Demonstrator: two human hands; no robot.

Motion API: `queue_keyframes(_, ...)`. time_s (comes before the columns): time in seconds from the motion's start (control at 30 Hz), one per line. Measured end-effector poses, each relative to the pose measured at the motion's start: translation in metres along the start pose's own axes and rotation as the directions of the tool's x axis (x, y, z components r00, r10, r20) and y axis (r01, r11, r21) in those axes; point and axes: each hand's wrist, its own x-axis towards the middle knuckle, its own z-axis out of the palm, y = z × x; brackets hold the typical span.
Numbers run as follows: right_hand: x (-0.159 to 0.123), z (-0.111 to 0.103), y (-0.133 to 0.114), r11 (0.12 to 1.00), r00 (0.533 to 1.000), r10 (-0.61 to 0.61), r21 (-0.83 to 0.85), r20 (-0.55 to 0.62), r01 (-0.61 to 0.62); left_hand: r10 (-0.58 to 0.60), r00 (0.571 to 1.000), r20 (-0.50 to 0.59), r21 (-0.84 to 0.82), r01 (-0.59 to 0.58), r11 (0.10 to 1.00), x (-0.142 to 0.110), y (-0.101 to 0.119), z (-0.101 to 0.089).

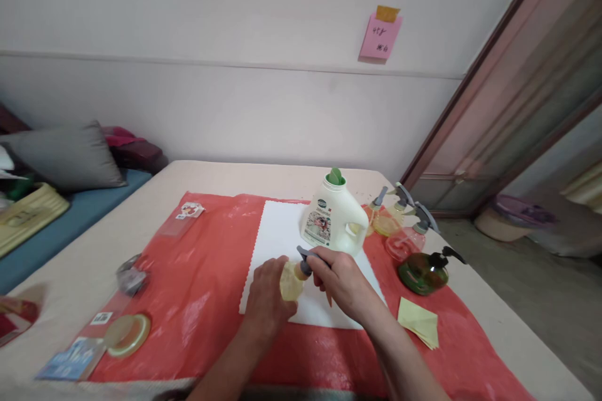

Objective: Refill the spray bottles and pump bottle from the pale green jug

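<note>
My left hand (pixel 266 293) is wrapped around a small translucent yellowish spray bottle (pixel 291 283), which is tilted over a white sheet (pixel 270 244). At its neck, my right hand (pixel 339 277) is closed on the grey spray head (pixel 305 267). Whether the head is screwed on tight I cannot tell. Just behind my hands stands a large cream jug (pixel 324 219) with a label and a handle, its green-rimmed mouth holding a green piece (pixel 335 174).
To the right stand yellowish spray bottles (pixel 388 224), a pink one (pixel 405 243), a dark green pump bottle (pixel 423 274) and yellow paper (pixel 418 320). On the left of the red plastic cover (pixel 211 275) lie a round lid (pixel 128 335), a crumpled grey item (pixel 133 275) and a blue-white packet (pixel 73 360).
</note>
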Motion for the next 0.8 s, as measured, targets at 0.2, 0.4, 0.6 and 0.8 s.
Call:
queue_keyframes(0.2,0.006,0.01,0.007,0.993,0.997,0.058,0.107,-0.058,-0.052,0.165,0.973,-0.161,0.206,-0.131,0.97,0.0,-0.018,0.016)
queue_keyframes(0.4,0.007,0.01,0.008,0.902,0.995,0.095,0.426,-0.026,-0.075,0.327,0.926,-0.187,0.384,-0.238,0.892,0.003,-0.024,0.013)
queue_keyframes(0.6,0.006,0.007,0.007,0.865,0.991,0.134,0.491,-0.019,-0.107,0.278,0.959,-0.047,0.42,-0.234,0.877,0.001,-0.01,0.002)
queue_keyframes(0.8,0.01,0.02,0.01,0.935,0.984,0.134,0.343,-0.114,-0.088,0.205,0.978,0.033,0.469,-0.196,0.861,-0.001,-0.013,0.007)
